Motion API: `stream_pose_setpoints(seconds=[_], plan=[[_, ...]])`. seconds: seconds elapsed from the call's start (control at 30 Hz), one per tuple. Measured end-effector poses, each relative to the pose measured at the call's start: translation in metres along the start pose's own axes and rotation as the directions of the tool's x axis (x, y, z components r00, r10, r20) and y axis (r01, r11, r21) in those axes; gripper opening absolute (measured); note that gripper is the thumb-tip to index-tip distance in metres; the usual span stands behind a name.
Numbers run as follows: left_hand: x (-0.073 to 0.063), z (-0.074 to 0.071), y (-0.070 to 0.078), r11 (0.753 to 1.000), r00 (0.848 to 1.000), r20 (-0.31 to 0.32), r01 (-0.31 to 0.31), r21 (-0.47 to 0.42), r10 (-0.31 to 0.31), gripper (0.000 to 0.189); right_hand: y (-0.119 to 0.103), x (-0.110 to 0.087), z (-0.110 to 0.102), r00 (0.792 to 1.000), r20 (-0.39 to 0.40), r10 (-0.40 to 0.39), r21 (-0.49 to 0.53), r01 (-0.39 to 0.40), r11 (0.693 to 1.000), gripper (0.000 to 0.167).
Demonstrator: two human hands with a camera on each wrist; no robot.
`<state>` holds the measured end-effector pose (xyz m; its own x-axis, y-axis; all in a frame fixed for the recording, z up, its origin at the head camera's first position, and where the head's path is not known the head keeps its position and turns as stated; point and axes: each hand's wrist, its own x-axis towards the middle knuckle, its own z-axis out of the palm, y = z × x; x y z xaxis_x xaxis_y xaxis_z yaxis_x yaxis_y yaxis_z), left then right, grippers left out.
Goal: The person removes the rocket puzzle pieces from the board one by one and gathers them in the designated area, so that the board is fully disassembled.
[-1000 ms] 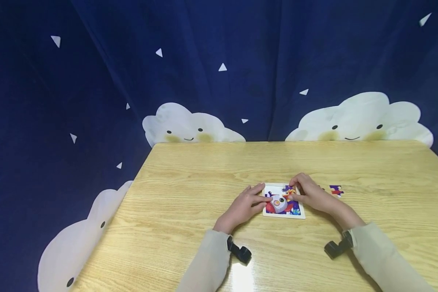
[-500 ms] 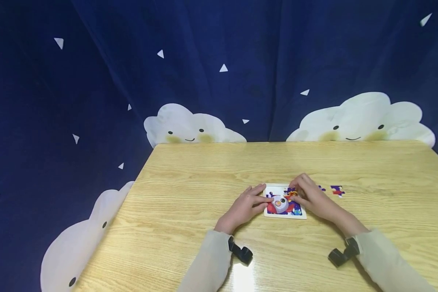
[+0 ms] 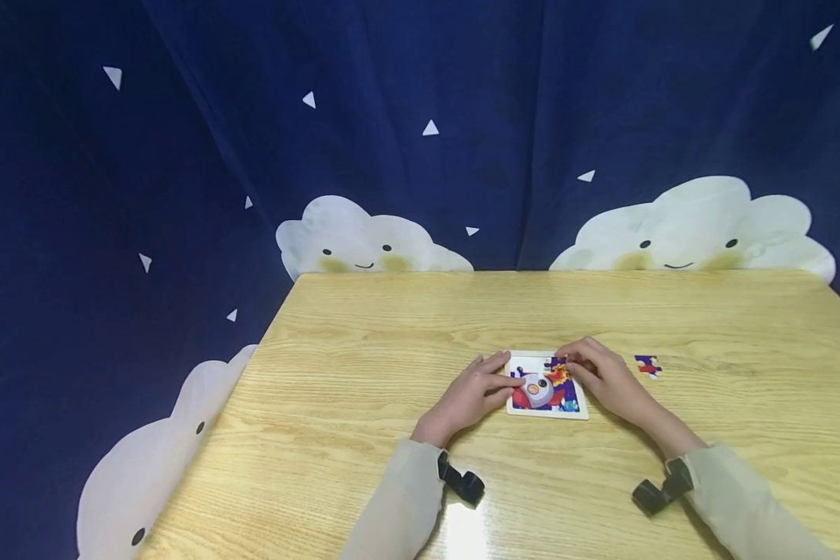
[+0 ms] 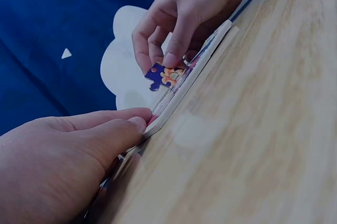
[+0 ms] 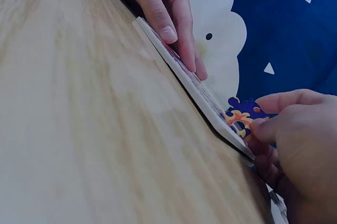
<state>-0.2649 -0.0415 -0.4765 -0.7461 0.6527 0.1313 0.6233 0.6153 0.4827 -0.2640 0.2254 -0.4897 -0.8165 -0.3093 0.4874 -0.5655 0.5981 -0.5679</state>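
A small jigsaw puzzle tray (image 3: 547,415) with a white rim lies on the table. It bears a grey and red bird-like picture, and its upper left part shows bare white. My left hand (image 3: 465,394) rests on the tray's left side, fingers extended over the rim and picture. At the upper right of the tray, my right hand (image 3: 612,381) pinches a purple and orange jigsaw piece (image 4: 160,77) between thumb and fingers. In the right wrist view that piece (image 5: 243,111) stands tilted up, close to the tray's surface.
One loose purple and red jigsaw piece (image 3: 648,365), or a joined pair, lies to the right of my right hand. The wooden table (image 3: 364,350) extends to a dark blue curtain (image 3: 392,93) printed with clouds.
My right hand has shifted slightly right, its thumb drawing back from the picture. A small piece visible beside that hand half a second ago is now hidden. My left hand stays in place.
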Motion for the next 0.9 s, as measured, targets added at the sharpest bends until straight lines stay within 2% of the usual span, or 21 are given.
stream_pose_setpoints(seconds=[0.43, 0.7, 0.9], plan=[[-0.0004, -0.0017, 0.0007, 1.0, 1.0, 0.001, 0.0, -0.013, 0.0, 0.03, -0.0028, 0.002, -0.0016, 0.994, -0.037, 0.1, -0.002, -0.1, 0.995, 0.019], [-0.0005, -0.0016, 0.0016, 1.0, 1.0, 0.003, 0.004, -0.007, -0.004, 0.03, -0.0048, 0.0014, -0.0032, 0.993, -0.046, 0.109, 0.047, -0.107, 0.993, 0.019], [-0.0003, -0.0004, 0.0011, 1.0, 1.0, 0.0, 0.003, 0.001, -0.003, 0.03, -0.0018, -0.001, -0.0083, 0.988, -0.048, 0.15, 0.057, -0.147, 0.987, 0.019]])
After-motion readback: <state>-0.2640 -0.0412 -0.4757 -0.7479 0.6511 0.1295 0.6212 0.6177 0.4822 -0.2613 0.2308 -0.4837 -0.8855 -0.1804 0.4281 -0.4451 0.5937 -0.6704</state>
